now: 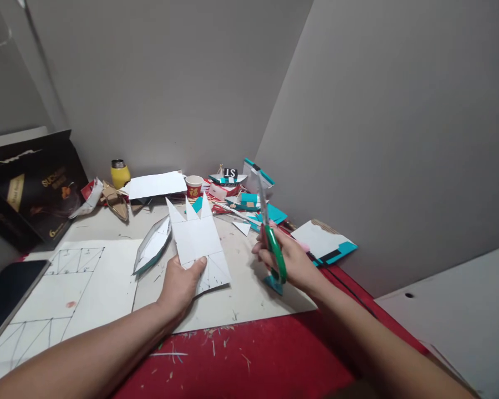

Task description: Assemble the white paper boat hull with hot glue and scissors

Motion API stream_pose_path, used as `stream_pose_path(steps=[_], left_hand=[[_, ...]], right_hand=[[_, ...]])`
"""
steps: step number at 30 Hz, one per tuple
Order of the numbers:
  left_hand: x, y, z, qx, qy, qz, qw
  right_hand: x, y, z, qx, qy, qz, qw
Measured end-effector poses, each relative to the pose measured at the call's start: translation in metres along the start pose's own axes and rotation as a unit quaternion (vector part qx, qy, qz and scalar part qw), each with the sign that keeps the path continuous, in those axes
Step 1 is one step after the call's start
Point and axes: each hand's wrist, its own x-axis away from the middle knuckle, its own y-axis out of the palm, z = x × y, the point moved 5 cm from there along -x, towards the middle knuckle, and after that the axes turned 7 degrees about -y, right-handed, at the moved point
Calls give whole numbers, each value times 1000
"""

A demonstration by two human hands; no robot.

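Note:
My left hand [183, 281] is closed on the lower edge of a white paper cutout [197, 235], thumb on top. Three pointed spikes rise from the cutout's far end, and pencil lines cross its near part. In my right hand [291, 257] is a pair of scissors [276, 252] with green handles, blades pointing up and apart from the paper. Left of the cutout lies a small paper boat [153, 244] with a teal underside. A teal scrap [273, 284] shows below my right hand.
A drawn sheet [112, 288] and dark phone [12, 293] lie at left. Behind stand a black box [37, 188], yellow jar [120, 175], paper cup [194, 187] and model boats [228, 177]. Paper snippets [214, 348] litter the red table [249, 366]. A white-and-teal piece [326, 241] lies right.

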Motion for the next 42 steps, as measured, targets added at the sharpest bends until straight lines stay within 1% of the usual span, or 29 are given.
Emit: stream_pose_path(steps=[2, 4, 7, 12, 15, 17, 19, 21, 23, 27, 30, 34, 38, 42], left_hand=[[1, 1, 1, 1, 2, -3, 1000], [2, 2, 2, 4, 4, -5, 1000], [2, 2, 2, 9, 3, -8, 1000], [2, 2, 2, 17, -7, -16, 1000], [2, 4, 2, 26, -16, -29, 999], [4, 7, 1, 31, -26, -47, 998], [6, 11, 0, 45, -42, -79, 995], [8, 16, -1, 65, -62, -116, 989], [11, 19, -1, 83, -78, -140, 984], [14, 22, -1, 90, -95, -154, 979], [16, 23, 1, 84, -103, -170, 976], [17, 27, 2, 79, -103, -214, 968], [15, 27, 0, 58, -106, -219, 968], [13, 27, 0, 65, -116, -224, 965]], right_hand=[[-1, 5, -6, -162, 6, 34, 986], [-2, 11, -11, -227, 14, 43, 973], [-2, 24, -14, -250, 28, 40, 967], [8, 41, -7, -277, 60, 30, 959], [12, 45, -5, -299, 64, 31, 952], [12, 45, -6, -316, 60, 36, 946], [12, 46, -11, -318, 53, 31, 946], [11, 46, -16, -303, 49, 14, 952], [11, 46, -20, -281, 37, 2, 959], [13, 44, -22, -237, 5, 12, 971], [15, 43, -16, -227, 22, 28, 973], [15, 39, -13, -230, 23, 55, 971], [13, 34, -13, -223, 8, 77, 972], [12, 31, -14, -219, -2, 80, 973]])
